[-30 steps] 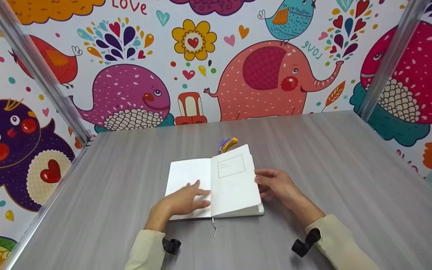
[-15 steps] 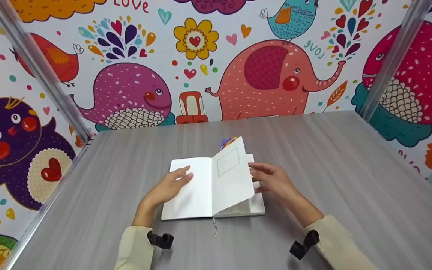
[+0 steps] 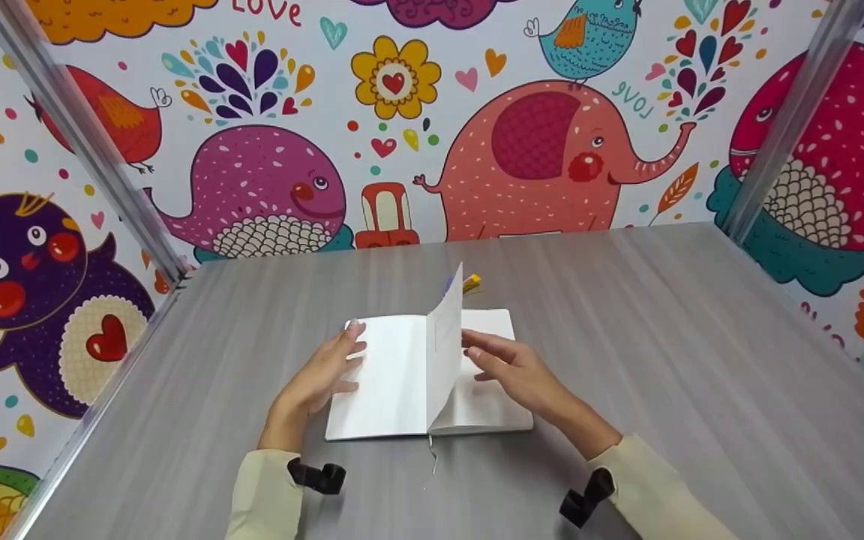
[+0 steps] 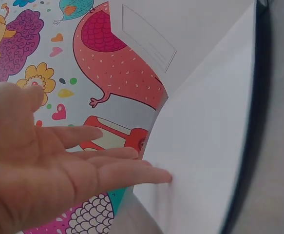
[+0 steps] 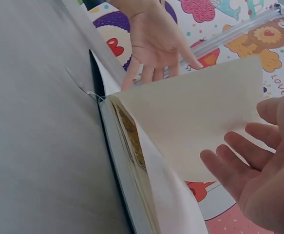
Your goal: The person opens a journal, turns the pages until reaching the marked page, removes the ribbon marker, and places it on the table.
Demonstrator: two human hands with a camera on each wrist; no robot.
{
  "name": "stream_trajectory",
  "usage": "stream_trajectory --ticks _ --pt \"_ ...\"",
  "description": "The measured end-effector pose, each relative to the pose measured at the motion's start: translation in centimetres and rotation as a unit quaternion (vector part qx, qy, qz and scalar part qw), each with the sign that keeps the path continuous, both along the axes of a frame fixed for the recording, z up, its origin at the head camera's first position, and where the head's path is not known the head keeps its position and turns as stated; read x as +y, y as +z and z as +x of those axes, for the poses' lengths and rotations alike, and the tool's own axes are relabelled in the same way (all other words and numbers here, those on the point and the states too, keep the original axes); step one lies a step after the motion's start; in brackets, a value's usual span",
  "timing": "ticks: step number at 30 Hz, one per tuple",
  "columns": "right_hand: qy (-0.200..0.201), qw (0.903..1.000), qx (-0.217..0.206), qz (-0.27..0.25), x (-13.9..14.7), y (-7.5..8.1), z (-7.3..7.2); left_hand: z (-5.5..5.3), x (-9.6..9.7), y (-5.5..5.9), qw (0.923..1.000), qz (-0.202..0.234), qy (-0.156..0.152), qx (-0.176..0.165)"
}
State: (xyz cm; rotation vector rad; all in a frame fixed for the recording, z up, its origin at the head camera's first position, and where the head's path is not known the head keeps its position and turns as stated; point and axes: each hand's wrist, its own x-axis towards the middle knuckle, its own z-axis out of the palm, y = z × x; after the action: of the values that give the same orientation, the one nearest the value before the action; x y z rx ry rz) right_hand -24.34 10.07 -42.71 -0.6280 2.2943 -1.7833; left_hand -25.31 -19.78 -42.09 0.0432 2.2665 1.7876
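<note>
An open notebook lies on the table, and one page stands almost upright at its middle. My right hand is on the right side of that page, its loosely bent fingers at the page's back; in the right wrist view the fingers pinch nothing. Over the outer edge of the left page is my left hand, fingers spread and straight. In the left wrist view a fingertip reaches the white page. Something gold-patterned shows between the pages in the right wrist view.
A ribbon bookmark trails from the notebook's near edge onto the grey table. Behind the notebook lies a small yellow and purple item, partly hidden by the raised page. Cartoon-printed walls with metal posts enclose the table.
The page has swung up from the right side to nearly upright, with my right hand moving left along with it. My left hand has moved left from near the middle to the left page's edge.
</note>
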Motion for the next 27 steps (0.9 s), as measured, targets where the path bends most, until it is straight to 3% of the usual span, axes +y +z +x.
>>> stream_trajectory --ticks 5,11,19,27 --pt "0.037 0.9977 0.033 0.046 -1.1 -0.4 0.3 0.0 -0.5 0.1 0.9999 0.007 -0.009 -0.007" --pt "0.055 0.9901 0.074 0.106 -2.3 -0.6 1.0 0.0 -1.0 0.3 0.9994 0.012 -0.027 -0.017" --pt "0.086 0.9735 0.115 0.178 -3.9 -1.1 1.2 0.0 -1.4 0.3 0.9987 0.008 -0.044 -0.023" --pt "0.100 0.9555 0.152 0.232 -4.8 -1.6 1.5 0.1 -1.7 0.2 0.9987 0.014 -0.043 -0.022"
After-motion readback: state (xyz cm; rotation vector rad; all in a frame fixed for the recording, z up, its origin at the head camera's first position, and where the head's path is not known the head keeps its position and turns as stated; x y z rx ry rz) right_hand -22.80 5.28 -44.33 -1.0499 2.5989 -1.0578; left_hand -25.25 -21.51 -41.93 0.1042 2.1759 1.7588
